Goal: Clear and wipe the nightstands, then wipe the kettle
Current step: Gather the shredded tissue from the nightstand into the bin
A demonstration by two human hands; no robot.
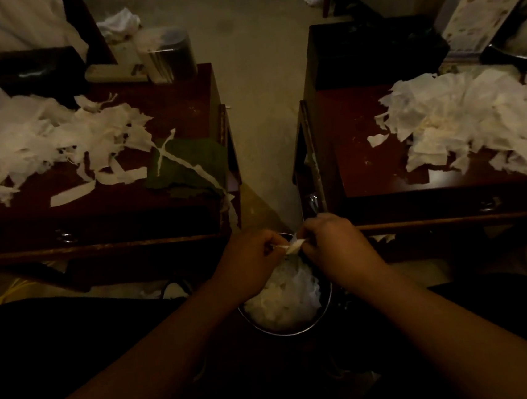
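Two dark wooden nightstands flank a strip of floor. The left nightstand point(183, 110) carries a heap of torn white paper point(41, 140) and a green cloth point(188, 164) near its right edge. The right nightstand point(355, 132) holds another pile of torn paper point(460, 119). Low between them stands a round metal bin point(325, 306) filled with white scraps. Above the bin, my left hand point(249, 262) and my right hand point(334, 244) together pinch a small white paper strip point(294, 246). A metal vessel point(517, 46), perhaps the kettle, shows at the far right, partly cut off.
A black tissue box point(18, 71) and a clear cylinder container point(167, 54) stand at the back of the left nightstand. A black box point(373, 50) and a printed card point(482, 14) sit on the right one. Crumpled tissues point(119, 23) lie on the floor beyond.
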